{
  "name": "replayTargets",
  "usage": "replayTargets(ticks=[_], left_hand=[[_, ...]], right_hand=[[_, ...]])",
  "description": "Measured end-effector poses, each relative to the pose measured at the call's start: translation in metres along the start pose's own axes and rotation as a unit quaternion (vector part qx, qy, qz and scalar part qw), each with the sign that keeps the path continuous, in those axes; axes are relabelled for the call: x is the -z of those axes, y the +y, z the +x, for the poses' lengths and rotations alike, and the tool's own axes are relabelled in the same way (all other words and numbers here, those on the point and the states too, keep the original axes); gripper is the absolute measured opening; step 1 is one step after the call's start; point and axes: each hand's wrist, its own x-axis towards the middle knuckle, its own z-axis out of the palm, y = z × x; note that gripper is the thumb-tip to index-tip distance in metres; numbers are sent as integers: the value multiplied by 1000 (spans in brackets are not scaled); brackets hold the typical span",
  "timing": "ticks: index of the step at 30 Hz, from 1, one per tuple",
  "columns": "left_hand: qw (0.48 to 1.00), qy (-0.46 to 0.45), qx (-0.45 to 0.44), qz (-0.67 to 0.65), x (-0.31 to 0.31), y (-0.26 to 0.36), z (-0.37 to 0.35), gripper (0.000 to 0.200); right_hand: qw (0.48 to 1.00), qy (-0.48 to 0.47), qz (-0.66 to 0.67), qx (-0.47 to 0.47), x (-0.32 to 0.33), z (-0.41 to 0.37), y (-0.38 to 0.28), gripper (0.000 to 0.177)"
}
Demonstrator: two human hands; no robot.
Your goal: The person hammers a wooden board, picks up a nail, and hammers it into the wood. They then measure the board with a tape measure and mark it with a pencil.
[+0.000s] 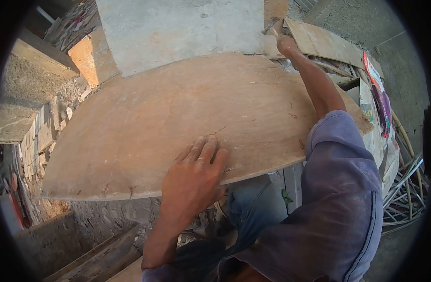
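A large brown plywood sheet (145,122) spreads across the middle of the view, its near edge in front of my body. My left hand (196,167) grips that near edge, the fingers laid over the top face and the thumb lower, by the rim. A short crack runs in the wood just beyond the fingertips. At the upper right, my right arm is stretched out past the sheet. My right hand (287,46) is closed round the handle of what looks like a hammer (273,31), small and partly hidden at this distance.
Behind the sheet stands a pale grey panel (182,33). Another plywood strip (326,42) lies at the upper right, near a red and purple plastic bag (379,96). Thin pipes or rods (405,192) are heaped at right. Stacked bricks (34,134) and timber planks (98,254) are at left.
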Motion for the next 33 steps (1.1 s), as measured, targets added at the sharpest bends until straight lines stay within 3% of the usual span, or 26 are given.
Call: replayTargets(ticks=[2,3,6,8,10,12,14,16,18,20,22,23,24,27,30,31,33], left_hand=[[1000,3,2,-12,0,0,1,65],[1000,10,3,-18,1,1,1,64],[1000,8,-3,-18,3,3,3,65],[1000,7,1,-7,2,0,2,65],[1000,5,-4,-6,-1,1,1,66],[1000,6,0,9,1,2,2,68],[1000,17,-3,-2,3,3,3,68],[1000,2,3,-15,3,0,2,68],[1000,18,-3,-17,0,1,0,68],[1000,14,0,-21,0,1,1,66],[1000,27,2,-15,2,2,2,65],[999,34,-4,-16,2,1,5,61],[999,25,-10,-22,1,1,1,58],[999,28,9,-12,-7,0,-2,76],[999,33,11,-5,-6,2,-1,72],[999,43,17,0,-5,3,1,72],[1000,14,5,-10,-4,1,1,66]], right_hand=[[999,21,-25,-30,-33,39,27,40],[992,-70,-94,46,5,-18,-16,39],[980,-88,-162,69,-19,23,12,37],[991,-78,-104,23,-5,11,-7,37],[989,98,77,-75,-18,25,3,27],[995,50,29,-81,-28,1,1,36],[991,-63,-121,16,-19,-9,-9,33],[980,-113,-154,57,-22,33,10,33],[996,45,21,-70,-26,35,16,36],[991,55,81,-97,-27,2,-4,38],[985,-111,-130,37,-50,2,-6,38],[978,-139,-155,16,-43,17,-3,39],[978,-143,-153,16,-41,15,2,39],[996,68,36,-51,-25,22,1,30],[999,15,-24,29,-57,19,11,30],[976,-76,-162,125,-67,16,6,30],[978,-53,-161,125,-42,16,-6,28]])
